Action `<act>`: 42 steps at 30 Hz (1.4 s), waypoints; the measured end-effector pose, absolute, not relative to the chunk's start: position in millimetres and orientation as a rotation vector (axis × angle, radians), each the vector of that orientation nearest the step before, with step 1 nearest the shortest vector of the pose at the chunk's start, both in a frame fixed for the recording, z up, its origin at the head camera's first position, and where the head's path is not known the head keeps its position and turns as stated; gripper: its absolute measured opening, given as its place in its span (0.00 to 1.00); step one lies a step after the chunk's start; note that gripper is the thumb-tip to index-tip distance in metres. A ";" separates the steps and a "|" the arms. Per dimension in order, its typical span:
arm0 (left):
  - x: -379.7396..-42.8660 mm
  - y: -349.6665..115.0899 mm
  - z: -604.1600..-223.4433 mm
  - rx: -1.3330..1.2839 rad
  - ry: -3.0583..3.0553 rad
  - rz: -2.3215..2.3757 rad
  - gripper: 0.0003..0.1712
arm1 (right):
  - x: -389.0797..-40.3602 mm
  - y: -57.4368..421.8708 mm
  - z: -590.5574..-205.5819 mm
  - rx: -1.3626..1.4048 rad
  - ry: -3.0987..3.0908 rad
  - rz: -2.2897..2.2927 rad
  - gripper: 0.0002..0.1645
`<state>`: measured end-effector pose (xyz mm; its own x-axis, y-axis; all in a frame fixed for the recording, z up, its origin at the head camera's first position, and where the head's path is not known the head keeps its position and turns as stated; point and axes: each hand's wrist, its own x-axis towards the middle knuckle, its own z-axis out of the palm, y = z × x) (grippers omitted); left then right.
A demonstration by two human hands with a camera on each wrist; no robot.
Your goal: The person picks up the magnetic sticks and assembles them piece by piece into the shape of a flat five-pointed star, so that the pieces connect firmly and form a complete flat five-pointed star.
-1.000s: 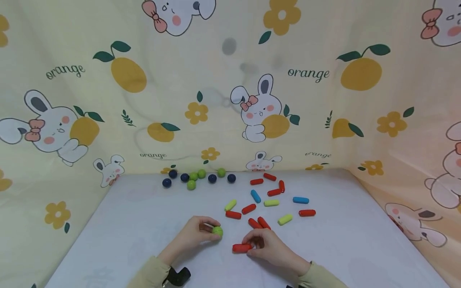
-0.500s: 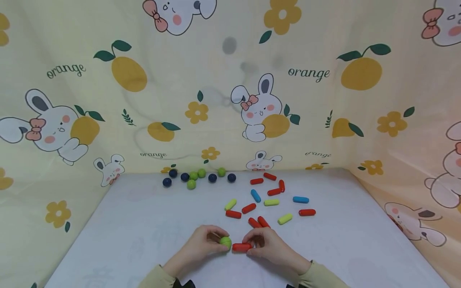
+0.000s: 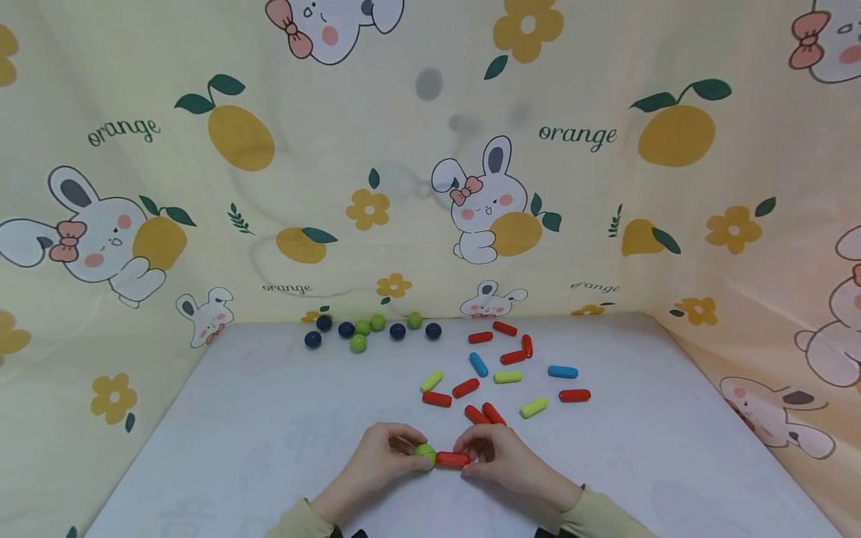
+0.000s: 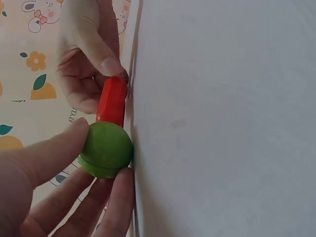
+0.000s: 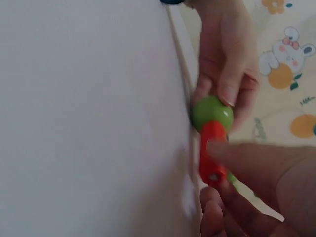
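Note:
Near the front of the table, my left hand [image 3: 373,462] pinches a green ball [image 3: 424,454] between thumb and fingers. My right hand [image 3: 510,462] holds a short red rod [image 3: 452,459] by its right end. The rod's left end meets the ball, and the two lie in one line. In the left wrist view the green ball [image 4: 106,148] covers the near end of the red rod [image 4: 111,101]. The right wrist view shows a small metallic spot in the rod's free end, with my thumb across its side. Whether ball and rod are fixed together, I cannot tell.
Beyond my hands several red rods [image 3: 437,400], yellow-green rods [image 3: 534,407] and two blue rods [image 3: 562,371] lie scattered. Along the back edge stand several dark blue balls [image 3: 397,331] and green balls [image 3: 359,344]. A printed curtain [image 3: 403,246] surrounds the white table [image 3: 255,433].
My left hand has brought the green ball right and toward me until it touches the red rod's end. My right hand has kept its hold, almost unmoved.

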<state>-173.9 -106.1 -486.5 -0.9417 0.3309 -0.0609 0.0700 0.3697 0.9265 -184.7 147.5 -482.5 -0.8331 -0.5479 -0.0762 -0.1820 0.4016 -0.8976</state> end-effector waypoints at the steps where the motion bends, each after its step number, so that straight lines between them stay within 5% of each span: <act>1: -173.6 -105.7 -486.4 0.348 2.404 1.598 0.18 | -185.9 148.9 -480.8 -0.636 2.320 -1.400 0.16; 27: -170.8 -105.0 -484.6 0.244 2.385 1.605 0.16 | -222.0 156.5 -463.2 -0.584 2.735 -0.984 0.25; 42: -172.3 -106.5 -486.1 0.232 2.374 1.612 0.17 | -225.3 152.0 -459.2 -0.877 2.613 -0.887 0.17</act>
